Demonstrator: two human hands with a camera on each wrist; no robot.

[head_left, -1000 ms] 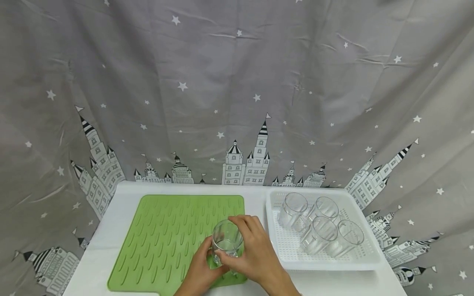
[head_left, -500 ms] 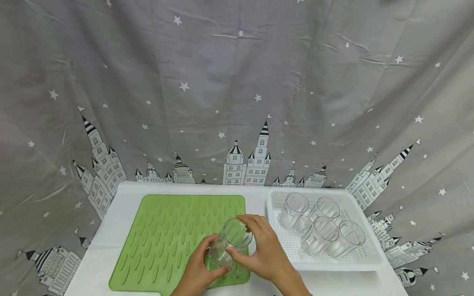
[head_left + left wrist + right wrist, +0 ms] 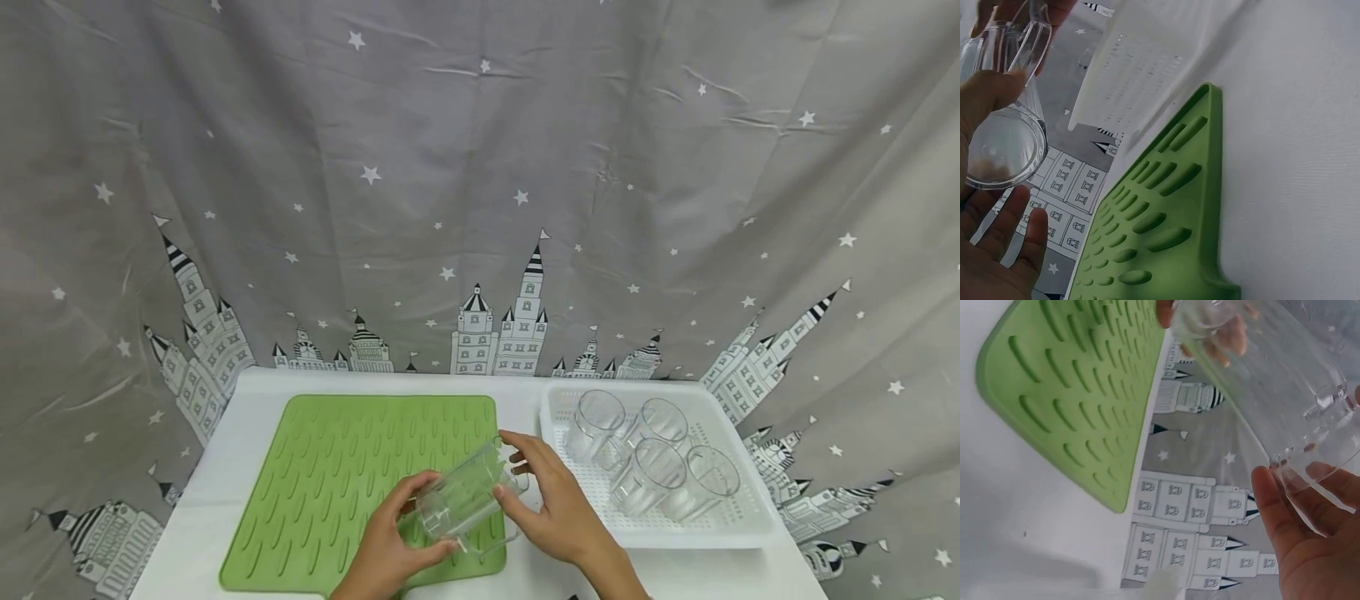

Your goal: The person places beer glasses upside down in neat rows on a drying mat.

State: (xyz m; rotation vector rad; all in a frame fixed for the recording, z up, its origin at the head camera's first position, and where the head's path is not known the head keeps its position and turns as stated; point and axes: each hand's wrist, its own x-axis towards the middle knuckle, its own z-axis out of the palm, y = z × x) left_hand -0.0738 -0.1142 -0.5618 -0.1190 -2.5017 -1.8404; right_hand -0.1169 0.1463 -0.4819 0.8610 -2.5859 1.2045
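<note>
Your left hand (image 3: pixel 386 537) is clamped on the base of the clear mug (image 3: pixel 459 498), right hand (image 3: pixel 558 508) on its rim. Mug tilted, mouth toward two o'clock, seen over the green mat's (image 3: pixel 322 475) three-o'clock edge. Left fingertip blurred through glass. Dark speck (image 3: pixel 573 597), head view's five o'clock, cut off.

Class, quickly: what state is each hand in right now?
Left hand: holding the clear mug near its base.
Right hand: holding the clear mug near its rim.

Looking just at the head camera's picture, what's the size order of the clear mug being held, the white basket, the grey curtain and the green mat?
1. Grey curtain
2. Green mat
3. White basket
4. Clear mug

No two look alike.
</note>
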